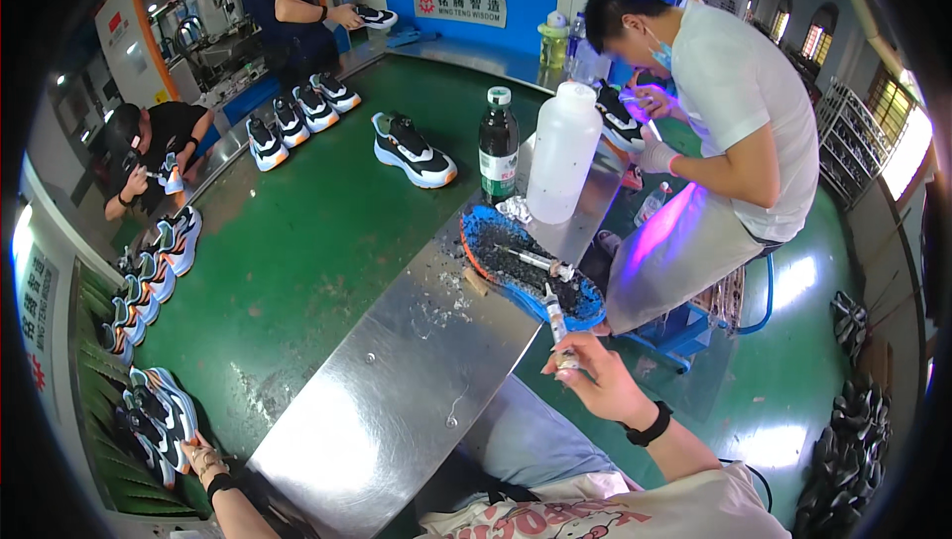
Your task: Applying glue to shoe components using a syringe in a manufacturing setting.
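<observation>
My right hand (600, 380) is closed round a glue syringe (555, 319), whose tip points away from me over a blue-and-orange shoe sole (474, 253). A second syringe (534, 259) lies on that sole among black crumbs. At the lower left, my left hand (205, 460) has its fingers on the near end of a black-and-white sneaker (171, 402) with an orange-marked sole. Part of its grip is hidden by the shoe. Another sneaker (149, 440) stands close beside it.
A steel ledge (397, 380) edges the green table (297, 232). Near the sole stand a white bottle (565, 157) and a dark bottle (499, 147). One sneaker (412, 152) stands mid-table; several others line the left and far edges. A co-worker (739, 103) sits at right; two others work beyond the table.
</observation>
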Tool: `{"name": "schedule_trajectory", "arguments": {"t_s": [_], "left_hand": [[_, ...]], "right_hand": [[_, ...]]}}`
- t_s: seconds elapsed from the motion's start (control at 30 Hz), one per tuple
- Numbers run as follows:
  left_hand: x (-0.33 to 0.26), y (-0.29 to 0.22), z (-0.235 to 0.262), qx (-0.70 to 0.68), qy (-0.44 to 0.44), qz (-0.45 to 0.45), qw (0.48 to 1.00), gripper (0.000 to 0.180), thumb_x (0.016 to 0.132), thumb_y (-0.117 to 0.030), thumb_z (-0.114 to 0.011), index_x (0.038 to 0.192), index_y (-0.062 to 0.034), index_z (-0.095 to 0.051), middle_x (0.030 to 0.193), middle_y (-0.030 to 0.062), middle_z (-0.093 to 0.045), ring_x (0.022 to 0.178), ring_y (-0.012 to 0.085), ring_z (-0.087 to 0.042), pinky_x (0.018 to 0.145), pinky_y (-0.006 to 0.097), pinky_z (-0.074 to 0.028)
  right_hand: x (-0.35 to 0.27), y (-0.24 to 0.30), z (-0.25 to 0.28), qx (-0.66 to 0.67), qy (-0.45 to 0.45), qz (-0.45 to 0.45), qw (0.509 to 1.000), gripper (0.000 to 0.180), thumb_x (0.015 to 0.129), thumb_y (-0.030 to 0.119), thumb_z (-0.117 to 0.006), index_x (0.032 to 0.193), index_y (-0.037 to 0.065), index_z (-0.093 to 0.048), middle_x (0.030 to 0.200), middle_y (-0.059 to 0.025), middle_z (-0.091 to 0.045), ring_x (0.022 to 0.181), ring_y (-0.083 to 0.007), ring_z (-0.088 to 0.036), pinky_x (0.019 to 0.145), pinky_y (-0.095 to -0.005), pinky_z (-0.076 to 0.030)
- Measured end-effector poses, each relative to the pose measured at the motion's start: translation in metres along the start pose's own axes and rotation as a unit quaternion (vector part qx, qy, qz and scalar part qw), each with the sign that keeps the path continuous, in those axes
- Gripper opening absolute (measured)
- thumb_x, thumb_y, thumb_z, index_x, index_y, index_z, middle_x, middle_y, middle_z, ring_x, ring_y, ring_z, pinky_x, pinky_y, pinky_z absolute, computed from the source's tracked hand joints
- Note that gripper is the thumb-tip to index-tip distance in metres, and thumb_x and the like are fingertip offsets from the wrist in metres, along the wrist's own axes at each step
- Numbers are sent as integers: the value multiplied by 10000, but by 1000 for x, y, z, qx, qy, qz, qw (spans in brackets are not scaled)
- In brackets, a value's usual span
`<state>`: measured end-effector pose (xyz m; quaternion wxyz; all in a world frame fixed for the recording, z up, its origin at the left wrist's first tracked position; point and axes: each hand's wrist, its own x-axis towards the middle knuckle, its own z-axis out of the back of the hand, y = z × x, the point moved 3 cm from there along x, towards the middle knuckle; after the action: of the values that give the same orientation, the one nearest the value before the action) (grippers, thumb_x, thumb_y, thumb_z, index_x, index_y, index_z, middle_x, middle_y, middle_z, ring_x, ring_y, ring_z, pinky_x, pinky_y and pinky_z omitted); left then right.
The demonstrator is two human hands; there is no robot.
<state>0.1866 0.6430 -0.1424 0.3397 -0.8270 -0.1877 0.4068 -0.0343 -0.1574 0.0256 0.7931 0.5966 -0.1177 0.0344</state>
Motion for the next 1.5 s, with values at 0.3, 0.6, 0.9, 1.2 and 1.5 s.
{"name": "schedule_trajectory", "arguments": {"t_s": [0.3,0.6,0.9,1.2,1.5], "left_hand": [[-78,121,-171,48,265,-1,963,501,922,-305,-460,1207,106,-423,1159,201,-551,989,255,-568,833,280,-500],[-339,437,-506,298,375,361,800,648,924,-401,-413,1263,135,-280,1245,290,-441,1116,364,-502,970,451,-413],[-340,452,-552,183,426,220,858,314,750,-260,-742,846,-9,-579,794,77,-540,703,135,-553,543,175,-488],[-315,244,-258,267,470,209,815,272,901,-194,-540,1106,-16,-524,981,69,-580,849,132,-571,697,242,-489],[-465,117,-4,503,217,60,834,430,851,-157,-606,1217,27,-475,1145,133,-536,1019,217,-533,825,341,-460]], "right_hand": [[5,-30,37,159,-153,-77,972,295,971,233,-350,1088,-6,-478,803,-120,-613,622,-136,-550,586,-259,-449],[10,-27,62,75,-246,-115,959,439,973,274,-328,792,-39,-577,553,-90,-548,434,-116,-494,419,-218,-354],[14,-9,71,65,-226,-115,965,374,928,150,-355,766,-36,-635,603,-97,-605,510,-148,-598,489,-241,-462],[4,-5,66,75,-173,-125,974,364,948,187,-378,812,-12,-650,553,-49,-571,499,-92,-538,493,-214,-404],[17,-23,40,49,-226,-129,964,338,942,201,-447,746,-18,-615,532,-14,-487,505,-68,-524,477,-221,-390]]}}
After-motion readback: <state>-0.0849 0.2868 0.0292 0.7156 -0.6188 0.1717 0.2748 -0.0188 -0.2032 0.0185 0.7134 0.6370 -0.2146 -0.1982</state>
